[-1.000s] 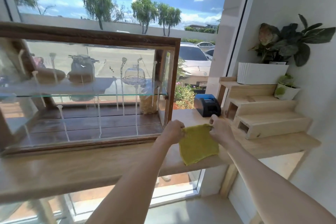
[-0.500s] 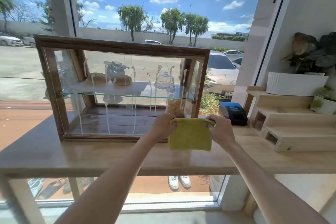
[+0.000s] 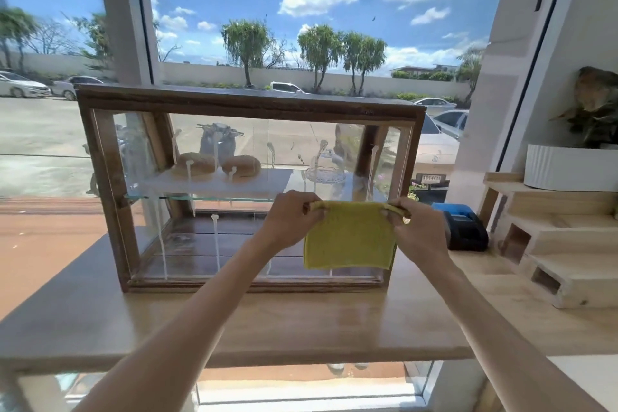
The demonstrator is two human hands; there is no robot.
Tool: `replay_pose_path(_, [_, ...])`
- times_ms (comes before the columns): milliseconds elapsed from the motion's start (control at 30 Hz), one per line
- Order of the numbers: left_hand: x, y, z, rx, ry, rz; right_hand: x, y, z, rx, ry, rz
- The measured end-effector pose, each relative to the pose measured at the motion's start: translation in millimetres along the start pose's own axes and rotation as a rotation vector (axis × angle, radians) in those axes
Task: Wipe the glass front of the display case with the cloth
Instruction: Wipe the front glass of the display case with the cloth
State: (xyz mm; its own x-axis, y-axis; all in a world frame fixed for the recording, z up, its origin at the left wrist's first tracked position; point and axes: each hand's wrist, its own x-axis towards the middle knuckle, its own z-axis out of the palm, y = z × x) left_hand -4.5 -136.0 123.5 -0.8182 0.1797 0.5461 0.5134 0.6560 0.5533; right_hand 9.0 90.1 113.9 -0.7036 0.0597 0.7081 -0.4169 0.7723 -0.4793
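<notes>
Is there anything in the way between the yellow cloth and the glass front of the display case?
Nothing visible. The cloth hangs from both hands, directly before the glass front, with only air between.

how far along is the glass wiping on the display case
Barely begun. Done: the yellow cloth is picked up, stretched between left hand and right hand before the display case. In hand: readying the cloth. Left: everything; white drip streaks cover the glass front, none wiped.

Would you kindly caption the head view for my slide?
Both hands stretch a yellow cloth before the streaked glass front.
</notes>
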Motion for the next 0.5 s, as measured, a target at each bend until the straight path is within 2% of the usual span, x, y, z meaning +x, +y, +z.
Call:
replay_pose_path(133, [13.5,-4.3,-8.1,-0.024,0.024,0.064,12.5,-3.9,10.0,-0.037,0.095,-0.017])
replay_pose_path(333, [40.6,3.3,-12.0,-0.095,0.052,0.149,33.1,-4.8,24.2,-0.167,0.419,0.014])
replay_pose_path(500, [68.6,12.1,-5.2,-0.112,0.185,0.195,55.5,-12.4,29.0,-0.047,0.501,0.138])
